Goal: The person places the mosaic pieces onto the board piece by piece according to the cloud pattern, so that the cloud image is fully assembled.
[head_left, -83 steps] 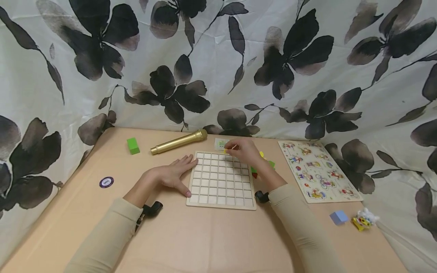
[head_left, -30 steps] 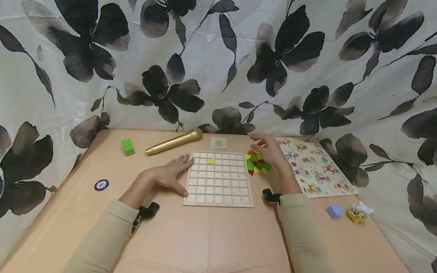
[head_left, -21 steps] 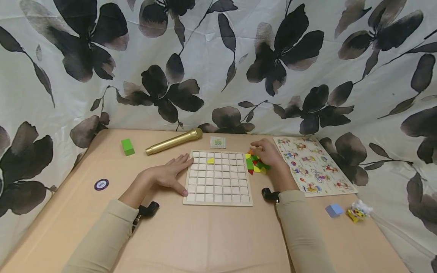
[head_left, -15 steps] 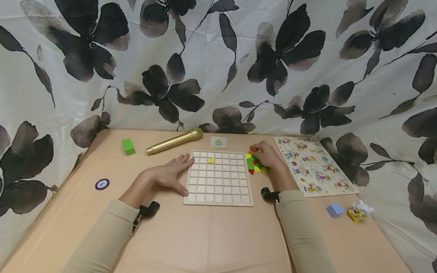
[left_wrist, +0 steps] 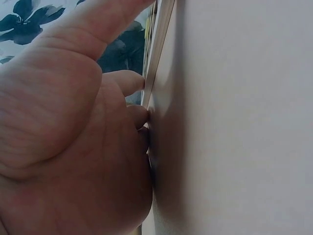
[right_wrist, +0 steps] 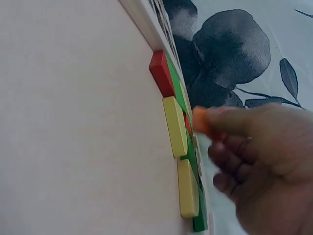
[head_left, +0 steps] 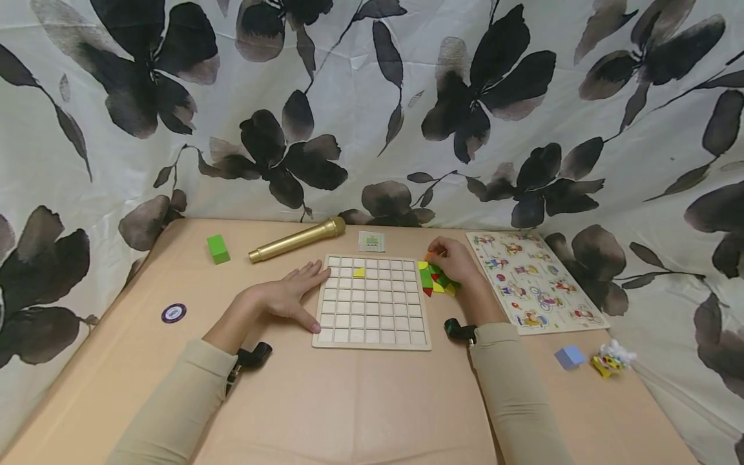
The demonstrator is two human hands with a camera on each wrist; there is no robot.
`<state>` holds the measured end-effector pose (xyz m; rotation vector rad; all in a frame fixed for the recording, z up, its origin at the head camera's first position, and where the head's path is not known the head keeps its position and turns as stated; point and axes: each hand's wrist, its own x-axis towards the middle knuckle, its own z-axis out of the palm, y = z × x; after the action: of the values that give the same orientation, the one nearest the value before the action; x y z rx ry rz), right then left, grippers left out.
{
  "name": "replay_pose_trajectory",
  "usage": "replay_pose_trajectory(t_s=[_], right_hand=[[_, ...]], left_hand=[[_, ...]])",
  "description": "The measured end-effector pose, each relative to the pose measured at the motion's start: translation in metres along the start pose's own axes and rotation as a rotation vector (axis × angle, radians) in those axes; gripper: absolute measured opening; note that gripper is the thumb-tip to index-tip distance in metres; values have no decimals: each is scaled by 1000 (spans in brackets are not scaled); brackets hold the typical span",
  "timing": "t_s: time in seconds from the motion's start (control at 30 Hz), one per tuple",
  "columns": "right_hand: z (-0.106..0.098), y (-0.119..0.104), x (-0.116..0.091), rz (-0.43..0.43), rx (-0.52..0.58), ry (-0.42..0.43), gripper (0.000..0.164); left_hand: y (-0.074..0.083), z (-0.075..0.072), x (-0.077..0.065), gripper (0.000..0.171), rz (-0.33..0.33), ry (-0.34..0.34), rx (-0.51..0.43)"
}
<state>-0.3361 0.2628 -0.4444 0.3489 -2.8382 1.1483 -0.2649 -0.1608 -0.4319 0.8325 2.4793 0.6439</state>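
My left hand (head_left: 289, 297) lies with spread, straight fingers against the left edge of a white grid board (head_left: 372, 321). In the left wrist view, its fingertips touch the board's wooden side. One yellow tile (head_left: 359, 273) sits in a cell of the second row. Beyond the board's right edge my right hand (head_left: 456, 263) pinches a small orange block (right_wrist: 201, 120) between thumb and finger, over a heap of loose coloured blocks (head_left: 427, 281). Red (right_wrist: 161, 73), yellow (right_wrist: 174, 127) and green pieces lie in that heap, partly covered by the hand in the head view.
Behind the board are a small printed card (head_left: 372, 241) and a gold microphone (head_left: 298, 240). A green block (head_left: 218, 250) and a round chip (head_left: 174, 313) lie left. On the right are a picture puzzle board (head_left: 535, 284), a blue block (head_left: 569, 358) and a small toy figure (head_left: 612, 359).
My right hand has moved from the board's top to the heap at right, leaving the yellow tile in its cell, and has taken up an orange block. The left hand keeps its place.
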Motion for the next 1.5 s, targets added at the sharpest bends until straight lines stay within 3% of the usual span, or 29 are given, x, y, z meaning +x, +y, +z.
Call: replay_pose_trajectory(t_s=[0.1, 0.33, 0.5, 0.67, 0.77, 1.07, 1.37, 1.5], right_hand=[[-5, -10, -1, -44, 42, 36, 13], [-10, -46, -6, -109, 297, 58, 23], [0, -72, -6, -94, 492, 6, 30], [20, -88, -5, -72, 581, -32, 31], [35, -91, -3, -75, 570, -71, 31], [67, -75, 3, -94, 330, -241, 26], [72, -75, 0, -140, 176, -247, 23], [72, -79, -3, -134, 163, -262, 21]], left_hand=[[0, -1, 0, 132, 2, 0, -1], [0, -1, 0, 131, 6, 0, -3], [1, -1, 0, 131, 10, -4, -6], [0, -1, 0, 131, 16, 0, -9], [0, -1, 1, 131, 18, -1, 0], [0, 0, 0, 132, 14, 0, 14], [1, -1, 1, 132, 5, -5, 11], [1, -1, 1, 132, 3, -5, 8]])
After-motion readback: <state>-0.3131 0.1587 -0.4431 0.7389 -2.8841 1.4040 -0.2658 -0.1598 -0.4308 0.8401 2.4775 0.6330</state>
